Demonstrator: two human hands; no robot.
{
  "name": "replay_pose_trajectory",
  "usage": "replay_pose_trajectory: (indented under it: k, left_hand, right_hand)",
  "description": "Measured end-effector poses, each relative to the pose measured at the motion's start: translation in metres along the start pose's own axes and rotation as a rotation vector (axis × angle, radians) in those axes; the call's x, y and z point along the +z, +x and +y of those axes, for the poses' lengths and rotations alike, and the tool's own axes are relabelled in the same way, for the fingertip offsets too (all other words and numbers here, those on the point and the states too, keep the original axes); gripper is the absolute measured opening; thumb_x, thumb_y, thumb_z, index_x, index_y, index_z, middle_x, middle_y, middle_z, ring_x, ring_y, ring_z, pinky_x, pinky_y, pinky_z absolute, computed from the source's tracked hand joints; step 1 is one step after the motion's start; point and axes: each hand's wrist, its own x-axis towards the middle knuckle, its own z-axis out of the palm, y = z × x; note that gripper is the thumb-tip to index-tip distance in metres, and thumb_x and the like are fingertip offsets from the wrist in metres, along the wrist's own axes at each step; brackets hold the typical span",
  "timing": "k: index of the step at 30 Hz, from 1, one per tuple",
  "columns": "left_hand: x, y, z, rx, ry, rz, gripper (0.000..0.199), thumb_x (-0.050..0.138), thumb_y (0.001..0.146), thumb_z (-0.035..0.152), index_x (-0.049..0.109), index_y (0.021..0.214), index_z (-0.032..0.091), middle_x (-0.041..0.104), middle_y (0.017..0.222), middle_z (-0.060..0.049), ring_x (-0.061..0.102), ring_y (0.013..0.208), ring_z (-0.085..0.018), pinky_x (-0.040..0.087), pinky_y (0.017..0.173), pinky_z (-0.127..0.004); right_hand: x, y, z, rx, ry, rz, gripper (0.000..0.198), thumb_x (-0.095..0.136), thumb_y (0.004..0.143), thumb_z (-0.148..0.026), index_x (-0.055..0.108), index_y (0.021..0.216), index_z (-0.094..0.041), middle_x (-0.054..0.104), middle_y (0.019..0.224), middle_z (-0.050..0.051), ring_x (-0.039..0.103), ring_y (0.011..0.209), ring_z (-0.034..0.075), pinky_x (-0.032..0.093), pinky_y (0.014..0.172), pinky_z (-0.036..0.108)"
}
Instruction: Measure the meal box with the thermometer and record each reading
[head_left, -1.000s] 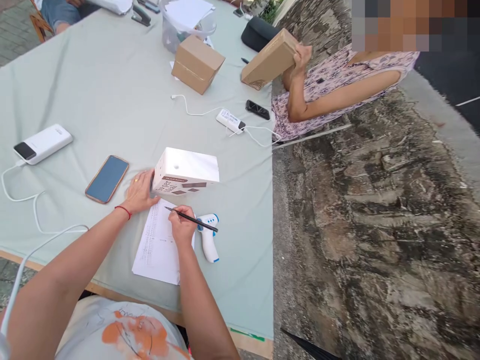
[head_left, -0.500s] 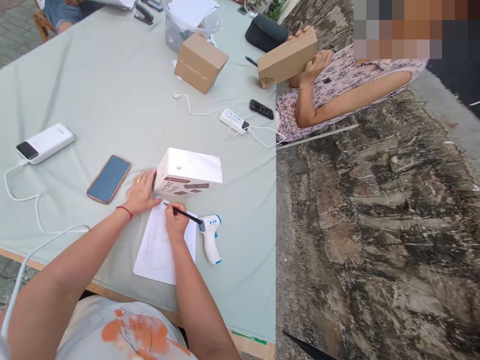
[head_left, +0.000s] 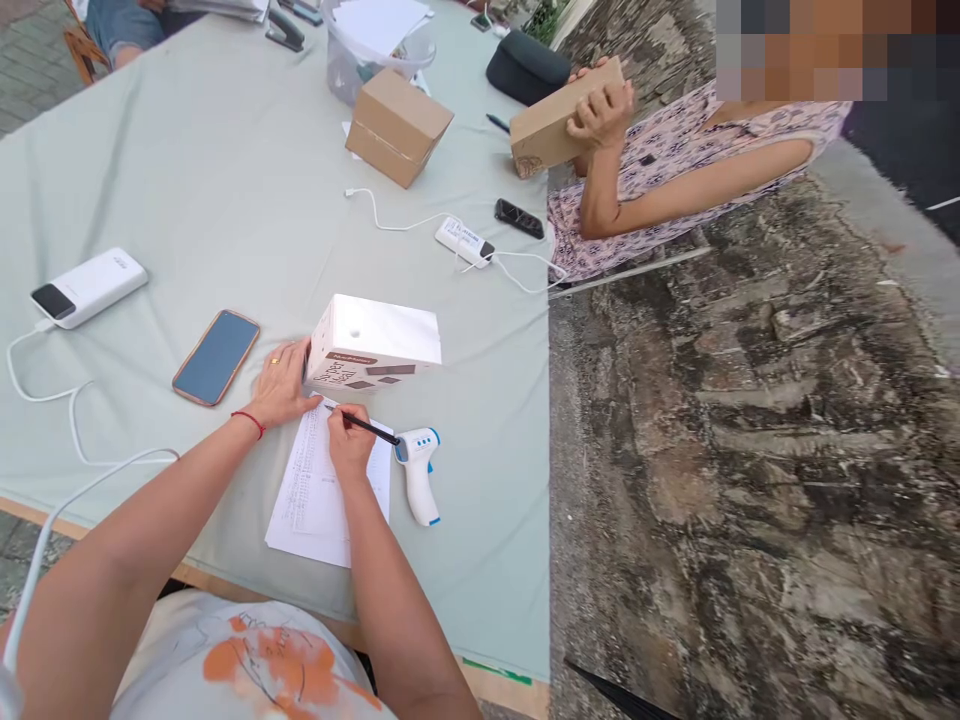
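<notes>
My right hand (head_left: 350, 437) is closed round a black pen (head_left: 367, 426), its tip at the top of a printed sheet of paper (head_left: 319, 510). My left hand (head_left: 280, 385) lies with fingers stretched out beside a white box (head_left: 386, 325) with brown print. Its thumb rests at the paper's top edge, and its fingertips are partly hidden at the box's left side. Just right of the paper lies a white and blue infrared thermometer (head_left: 418, 475), close to the pen's back end. A phone (head_left: 216, 357) in an orange-edged case lies left of my left hand.
A white power bank (head_left: 90, 288) with a cable lies at left. Further back are a cardboard box (head_left: 399, 125), a plastic bin (head_left: 343, 75), a black case (head_left: 527, 68) and a small white device (head_left: 463, 242) with cables. At right, a person holds another cardboard box (head_left: 555, 125).
The other person's nearer hand has moved up onto the face of the cardboard box. My hands, pen and paper stay nearly the same; the view has shifted slightly.
</notes>
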Motion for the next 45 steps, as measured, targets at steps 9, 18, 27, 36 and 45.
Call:
replay_pose_trajectory:
  k: [9,18,27,36,45]
  left_hand:
    - [0.0005,0.0001,-0.0003,0.003,0.003,0.005,0.097,0.071,0.068,0.031,0.022,0.151,0.016,0.045,0.145,-0.018,0.035,0.139,-0.039,0.033,0.114,-0.055]
    - [-0.0015,0.0,0.0015,-0.004,0.022,-0.01,0.097,0.072,0.069,0.033,0.023,0.15,0.012,0.044,0.145,-0.019,0.035,0.14,-0.038,0.032,0.115,-0.054]
    - [0.001,-0.0001,-0.0007,0.002,0.023,0.004,0.097,0.072,0.068,0.033,0.023,0.15,0.013,0.045,0.145,-0.019,0.036,0.139,-0.038,0.033,0.114,-0.055]
    - [0.002,0.0003,-0.003,0.018,0.013,0.009,0.096,0.07,0.069,0.034,0.022,0.15,0.014,0.044,0.144,-0.019,0.036,0.139,-0.039,0.033,0.113,-0.056]
    - [0.0015,0.0006,-0.002,0.005,0.024,-0.003,0.098,0.071,0.068,0.033,0.022,0.15,0.012,0.044,0.145,-0.019,0.035,0.139,-0.038,0.033,0.114,-0.055]
  right_hand:
    - [-0.0005,0.0004,-0.001,0.009,0.036,0.028,0.019,0.054,0.071,-0.04,0.056,0.07,-0.021,0.055,0.063,-0.004,0.048,0.061,0.013,0.043,0.062,0.027]
    - [0.0008,0.0005,0.0048,-0.033,-0.014,0.035,0.017,0.052,0.073,-0.037,0.055,0.07,-0.02,0.054,0.063,-0.004,0.047,0.06,0.012,0.042,0.061,0.026]
    - [0.0008,0.0007,0.0072,-0.039,-0.002,0.032,0.016,0.052,0.074,-0.036,0.054,0.072,-0.02,0.053,0.064,-0.004,0.047,0.06,0.012,0.043,0.061,0.026]
    - [0.0009,0.0005,0.0064,-0.055,-0.015,0.056,0.016,0.052,0.074,-0.037,0.054,0.071,-0.021,0.053,0.063,-0.004,0.046,0.06,0.012,0.042,0.061,0.026]
    - [0.0007,0.0007,0.0064,-0.085,-0.062,0.052,0.016,0.05,0.075,-0.036,0.052,0.07,-0.022,0.052,0.063,-0.004,0.046,0.06,0.013,0.042,0.061,0.026]
